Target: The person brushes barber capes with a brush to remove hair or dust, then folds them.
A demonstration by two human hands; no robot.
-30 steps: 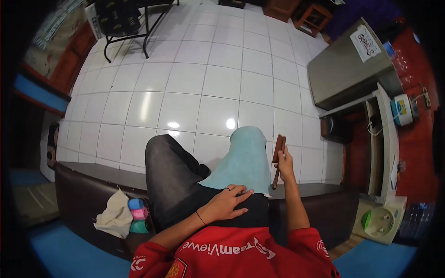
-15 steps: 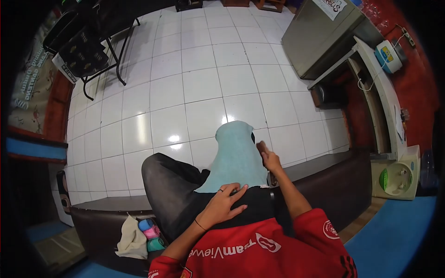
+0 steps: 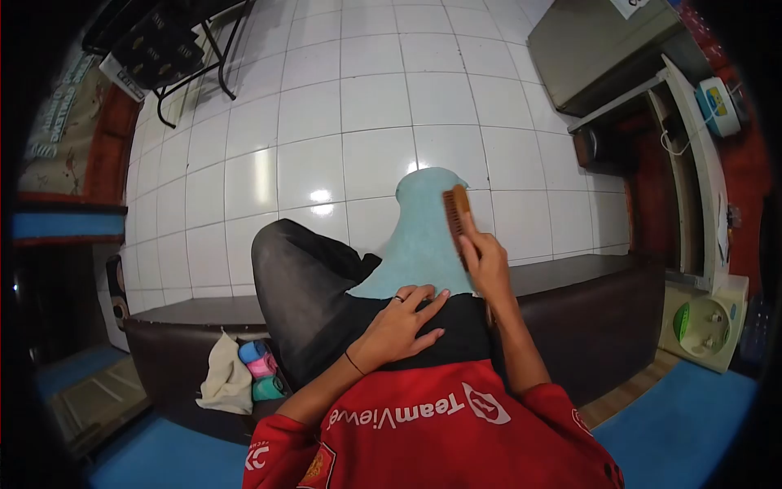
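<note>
Head view: right hand point(image 3: 486, 262) is clamping its fingers on a wooden brush point(image 3: 454, 215), bristles facing left, at the pale blue cloth's point(image 3: 425, 240) right edge; contact unclear. Cloth is draping over the right knee. Left hand point(image 3: 401, 324) is resting by its near edge, fingers apart. Beige cloth point(image 3: 226, 377) is lying on the dark bench point(image 3: 586, 326).

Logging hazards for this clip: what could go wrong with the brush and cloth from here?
The light-blue cloth looks merely draped over the right leg, with only the left hand at its near edge, so a stroke might drag it askew. The bristle brush in the right hand sits along the cloth's outer side and could slip off it.
</note>
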